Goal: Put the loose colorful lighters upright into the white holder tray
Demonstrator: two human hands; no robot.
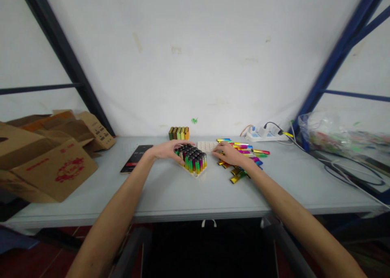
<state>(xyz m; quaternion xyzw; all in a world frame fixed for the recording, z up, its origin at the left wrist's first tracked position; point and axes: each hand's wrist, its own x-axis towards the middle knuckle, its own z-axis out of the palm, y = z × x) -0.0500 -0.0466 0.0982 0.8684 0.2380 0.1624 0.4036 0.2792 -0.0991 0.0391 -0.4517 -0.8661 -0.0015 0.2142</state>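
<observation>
Centre of frame: left hand point(166, 149) curls round upright tubes point(191, 159) in tray point(196, 175), thumb and fingers apart. Right hand point(228, 153) at rack point(207, 146), grip hidden, cannot tell. Seemingly steadying; shifting tray would call for level support.

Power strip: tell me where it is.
In the head view, the white power strip lies at the back right of the table, by the wall, just beyond the loose shiny pieces.
</observation>
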